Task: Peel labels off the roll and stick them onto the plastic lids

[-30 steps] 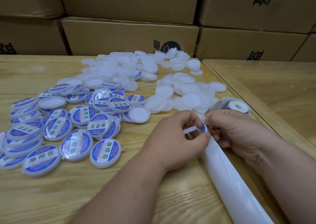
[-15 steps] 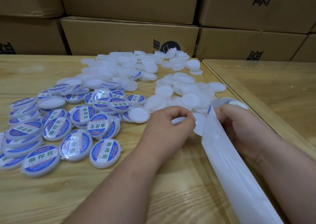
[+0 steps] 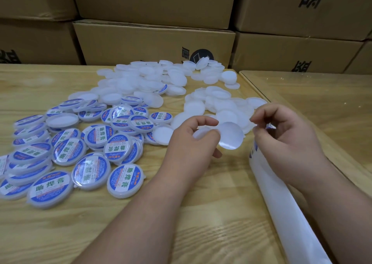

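The left hand pinched a round label by its edge, thumb and forefinger clamped on it, the pale back of the label turned toward the person. A bare lid seemed to sit in that same grip, behind the fingers, though most of it was hidden. Just right of the label, apart from it, the right hand hung with its fingers loosely curled; I could not tell whether that grip held the strip or only rested against it. Under the right hand the backing strip ran down and away toward the person, with a bit of blue print showing near the fingers.

Beyond both grips lay a spread of plain white lids on the tabletop, some overlapping. Left of the left hand, a heap of labelled lids lay in blue and white, several stacked or leaning on each other, the nearest one close beside the left forearm. Cardboard boxes stood stacked along the far edge, behind the lids. To the right of the right hand, a second tabletop butted against the first.
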The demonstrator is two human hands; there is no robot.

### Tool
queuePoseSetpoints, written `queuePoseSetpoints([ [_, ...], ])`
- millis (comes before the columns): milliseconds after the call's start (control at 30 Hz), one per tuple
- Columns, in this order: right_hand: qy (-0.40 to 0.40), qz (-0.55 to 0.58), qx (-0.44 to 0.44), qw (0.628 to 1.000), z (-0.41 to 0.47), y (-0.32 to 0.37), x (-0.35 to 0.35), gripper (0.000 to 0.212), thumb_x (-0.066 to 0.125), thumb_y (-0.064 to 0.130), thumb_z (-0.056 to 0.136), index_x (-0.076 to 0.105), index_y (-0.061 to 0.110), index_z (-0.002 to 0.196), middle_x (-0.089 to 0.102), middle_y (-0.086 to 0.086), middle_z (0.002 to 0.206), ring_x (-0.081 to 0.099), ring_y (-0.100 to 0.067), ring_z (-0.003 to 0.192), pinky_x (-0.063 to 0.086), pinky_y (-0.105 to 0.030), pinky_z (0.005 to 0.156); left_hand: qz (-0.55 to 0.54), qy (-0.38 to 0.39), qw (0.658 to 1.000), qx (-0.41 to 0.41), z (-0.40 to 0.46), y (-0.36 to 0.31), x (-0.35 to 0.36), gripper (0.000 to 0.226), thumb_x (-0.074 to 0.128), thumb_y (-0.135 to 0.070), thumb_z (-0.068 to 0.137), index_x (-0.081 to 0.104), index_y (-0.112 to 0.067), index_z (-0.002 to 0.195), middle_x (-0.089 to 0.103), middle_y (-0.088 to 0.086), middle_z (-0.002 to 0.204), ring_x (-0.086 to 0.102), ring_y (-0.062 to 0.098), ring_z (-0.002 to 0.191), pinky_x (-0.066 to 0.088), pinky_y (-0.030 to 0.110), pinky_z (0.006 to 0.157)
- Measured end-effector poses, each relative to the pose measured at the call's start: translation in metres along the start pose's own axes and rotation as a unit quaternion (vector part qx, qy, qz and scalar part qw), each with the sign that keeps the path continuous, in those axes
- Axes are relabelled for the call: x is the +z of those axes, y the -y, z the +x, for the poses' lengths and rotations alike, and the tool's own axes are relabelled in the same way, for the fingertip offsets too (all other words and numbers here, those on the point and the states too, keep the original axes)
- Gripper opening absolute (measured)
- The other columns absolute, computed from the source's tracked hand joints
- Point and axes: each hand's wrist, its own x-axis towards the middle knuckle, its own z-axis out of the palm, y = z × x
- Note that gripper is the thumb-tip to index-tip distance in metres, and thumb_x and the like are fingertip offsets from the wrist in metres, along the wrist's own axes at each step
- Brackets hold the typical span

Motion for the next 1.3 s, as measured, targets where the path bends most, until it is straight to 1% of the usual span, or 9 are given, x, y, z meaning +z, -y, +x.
queuePoseSetpoints([
  [233, 0.072, -0.057, -0.045, 0.995, -0.005, 0.005, 0.001, 0.040, 0.054, 0.005, 0.080, 0.063, 0.041, 0.096, 0.066, 0.021, 0.102, 0.056, -0.007, 0.097, 0.041, -0.011, 0.083, 0.011, 0.022, 1.000, 0.002, 0.000, 0.001, -0.001, 0.025, 0.056, -0.033, 0.075, 0.067, -0.044, 0.094, 0.074, 0.006, 0.067, 0.059, 0.007, 0.050, 0.041, 0.025, 0.053],
  [333, 0.084, -0.066, -0.052, 0.993, -0.005, 0.005, 0.002, 0.045, 0.058, 0.006, 0.081, 0.062, 0.044, 0.105, 0.066, 0.017, 0.104, 0.056, -0.013, 0.104, 0.041, -0.014, 0.087, -0.016, 0.024, 1.000, 0.005, 0.000, -0.001, 0.000, 0.023, 0.055, -0.026, 0.074, 0.069, -0.034, 0.091, 0.076, 0.006, 0.074, 0.066, 0.016, 0.052, 0.040, 0.019, 0.046],
  [500, 0.079, -0.054, -0.062, 0.994, -0.006, 0.004, 0.003, 0.054, 0.068, 0.002, 0.081, 0.062, 0.044, 0.116, 0.067, 0.012, 0.102, 0.057, -0.018, 0.100, 0.042, -0.017, 0.085, -0.051, 0.064, 0.997, 0.009, -0.001, -0.001, -0.004, 0.018, 0.051, -0.008, 0.094, 0.068, -0.016, 0.097, 0.077, 0.011, 0.077, 0.066, 0.017, 0.051, 0.042, 0.013, 0.042],
  [600, 0.048, -0.028, -0.049, 0.997, -0.007, 0.006, 0.005, 0.045, 0.065, 0.009, 0.080, 0.063, 0.039, 0.113, 0.069, 0.009, 0.096, 0.060, -0.018, 0.093, 0.046, -0.023, 0.084, -0.038, 0.081, 0.996, 0.016, 0.000, 0.000, -0.003, 0.015, 0.056, -0.020, 0.092, 0.067, -0.016, 0.102, 0.077, 0.010, 0.077, 0.065, 0.018, 0.053, 0.047, 0.017, 0.049],
  [700, 0.024, 0.023, -0.030, 0.999, -0.005, 0.009, 0.006, 0.040, 0.067, 0.003, 0.082, 0.066, 0.034, 0.108, 0.070, 0.007, 0.092, 0.062, -0.017, 0.083, 0.049, -0.025, 0.076, -0.026, 0.090, 0.995, 0.035, -0.001, 0.001, 0.000, 0.018, 0.056, -0.042, 0.084, 0.067, -0.029, 0.090, 0.077, 0.009, 0.075, 0.062, 0.022, 0.055, 0.053, 0.029, 0.062],
  [767, 0.008, 0.076, -0.005, 0.997, -0.004, 0.009, 0.007, 0.045, 0.068, -0.008, 0.086, 0.068, 0.032, 0.106, 0.068, 0.006, 0.088, 0.059, -0.013, 0.077, 0.048, -0.023, 0.067, -0.032, 0.094, 0.993, 0.058, -0.002, 0.003, 0.000, 0.025, 0.050, -0.047, 0.087, 0.066, -0.029, 0.089, 0.075, 0.011, 0.074, 0.060, 0.024, 0.053, 0.050, 0.027, 0.059],
  [900, -0.021, 0.137, 0.040, 0.990, -0.002, 0.010, 0.005, 0.041, 0.067, -0.011, 0.090, 0.067, 0.027, 0.106, 0.070, 0.010, 0.080, 0.059, -0.007, 0.074, 0.049, -0.016, 0.064, -0.097, 0.080, 0.991, 0.043, 0.002, 0.004, -0.004, 0.027, 0.034, -0.025, 0.074, 0.052, -0.020, 0.093, 0.073, 0.017, 0.076, 0.055, 0.025, 0.054, 0.036, 0.019, 0.043],
  [1067, -0.037, 0.235, 0.125, 0.963, 0.004, 0.015, -0.004, 0.027, 0.068, 0.005, 0.087, 0.067, 0.025, 0.106, 0.070, 0.002, 0.078, 0.043, -0.008, 0.047, 0.034, -0.018, 0.040, -0.110, 0.070, 0.991, 0.033, 0.006, 0.003, -0.008, 0.039, 0.032, -0.022, 0.071, 0.052, -0.025, 0.104, 0.078, 0.010, 0.095, 0.063, 0.025, 0.074, 0.025, 0.032, 0.052],
  [1300, 0.140, 0.388, 0.301, 0.860, 0.007, 0.024, -0.025, 0.034, 0.077, 0.022, 0.067, 0.052, 0.025, 0.089, 0.075, -0.009, 0.100, 0.038, -0.005, 0.040, 0.022, -0.011, 0.030, -0.233, 0.080, 0.969, 0.005, 0.004, 0.001, -0.004, 0.037, 0.024, -0.020, 0.105, 0.061, -0.018, 0.106, 0.072, 0.011, 0.095, 0.065, 0.023, 0.063, 0.027, 0.031, 0.052],
])
